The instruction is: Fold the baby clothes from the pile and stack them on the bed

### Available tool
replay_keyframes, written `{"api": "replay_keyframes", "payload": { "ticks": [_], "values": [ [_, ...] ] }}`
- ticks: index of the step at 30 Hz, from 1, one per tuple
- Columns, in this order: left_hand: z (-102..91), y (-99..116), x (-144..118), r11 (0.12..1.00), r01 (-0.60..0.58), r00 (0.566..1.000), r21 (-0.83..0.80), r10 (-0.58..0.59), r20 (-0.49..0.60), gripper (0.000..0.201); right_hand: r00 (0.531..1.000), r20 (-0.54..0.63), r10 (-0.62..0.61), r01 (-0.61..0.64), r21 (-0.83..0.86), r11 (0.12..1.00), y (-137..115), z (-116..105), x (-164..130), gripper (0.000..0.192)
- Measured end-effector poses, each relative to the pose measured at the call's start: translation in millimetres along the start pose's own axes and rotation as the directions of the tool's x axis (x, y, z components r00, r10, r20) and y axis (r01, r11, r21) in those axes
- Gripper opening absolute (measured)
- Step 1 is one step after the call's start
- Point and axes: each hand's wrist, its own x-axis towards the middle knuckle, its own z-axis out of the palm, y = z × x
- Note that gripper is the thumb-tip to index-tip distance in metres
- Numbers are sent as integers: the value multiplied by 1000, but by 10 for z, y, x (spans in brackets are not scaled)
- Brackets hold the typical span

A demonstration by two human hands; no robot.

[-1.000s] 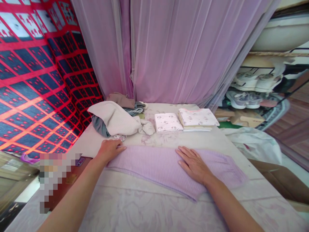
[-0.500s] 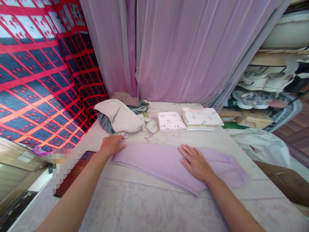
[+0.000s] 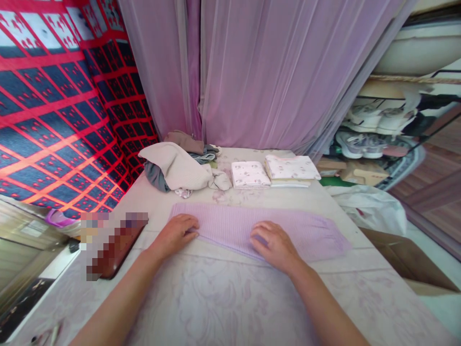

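Note:
Pale lilac, finely striped trousers (image 3: 223, 218) lie folded lengthwise across the table (image 3: 201, 293), with gathered fabric at their right end. My left hand (image 3: 180, 230) is at the near edge of their left part, fingers bent and thumb close to them, on the cloth. Over the middle of the near edge, my right hand (image 3: 272, 240) has its fingers curled onto the fabric. Its palm and part of the edge below are hidden.
A heap of loose clothes (image 3: 176, 168) lies at the back left. Beside it are folded white printed clothes (image 3: 250, 174) and a second folded stack (image 3: 293, 168). A phone (image 3: 124, 250), partly pixelated, lies at left. Shoes (image 3: 362, 144) stand on a rack at right.
My left hand has moved right and towards me along the trousers. My right hand has gone from lying flat to curled, shifting left to the near edge. The view has shifted slightly.

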Motion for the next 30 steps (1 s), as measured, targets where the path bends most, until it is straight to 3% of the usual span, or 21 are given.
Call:
{"api": "replay_keyframes", "payload": {
  "ticks": [4, 12, 22, 26, 30],
  "values": [
    [24, -90, -49, 999, -33, 999, 44, 34, -12, 16, 1000, 16, 5, -6, 56, 998, -258, 137, -123, 5],
    [10, -111, -106, 993, -30, 998, 112, 36, -52, 24, 993, -113, -37, 53, 141, 989, -188, 268, -196, 14],
    [-68, 7, -148, 997, -7, 1000, 80, 8, -4, 19, 996, -80, -48, 58, 131, 990, -216, 250, -233, 14],
    [-121, 107, 20, 998, 10, 1000, 66, -9, -17, 26, 999, -16, -29, 31, 130, 991, -246, 102, -125, 21],
    [7, 117, 349, 994, 43, 999, 102, -44, -1, 37, 998, 50, 27, -30, 46, 998, -275, 34, 228, 29]
  ]
}}
